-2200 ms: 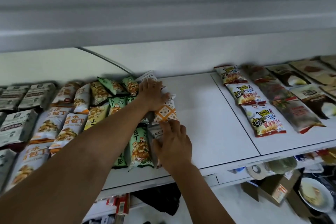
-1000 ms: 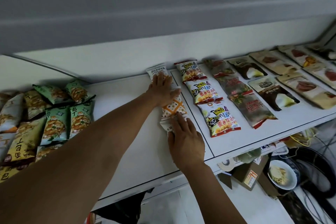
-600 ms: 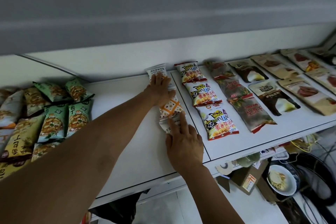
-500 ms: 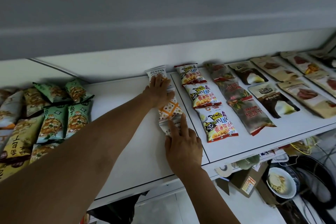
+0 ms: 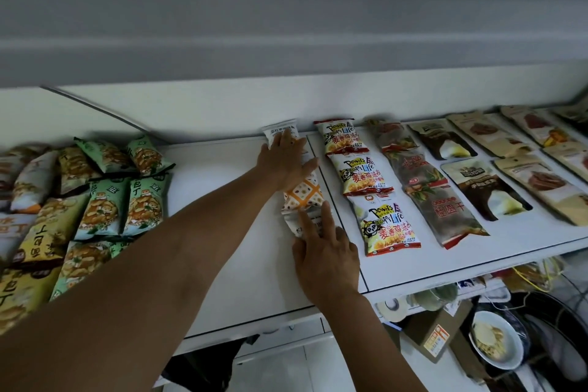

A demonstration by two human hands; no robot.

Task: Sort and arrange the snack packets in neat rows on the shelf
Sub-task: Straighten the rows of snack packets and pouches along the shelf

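White packets (image 5: 304, 197) with an orange lattice print lie in one column running front to back on the shelf (image 5: 222, 216). They sit just left of the seam between its two panels and just beside the column of yellow packets (image 5: 358, 175). Our left hand (image 5: 284, 162) lies flat on the rear part of the column, fingers straight and a little spread, the fingertips reaching onto the rearmost packet by the back wall. Our right hand (image 5: 324, 251) lies flat too, its straight fingers pressing on the nearest packet. Neither hand is curled round anything.

About two seconds ago these same packets sat hard against the green packets (image 5: 105, 210) at the left, under the same two flat hands. Now a wide bare stretch of shelf parts them from that pile (the green ones themselves look undisturbed). Over the last half second little differs: both hands rest where they were, and the column is about as straight as it was, its packets overlapping end on end.
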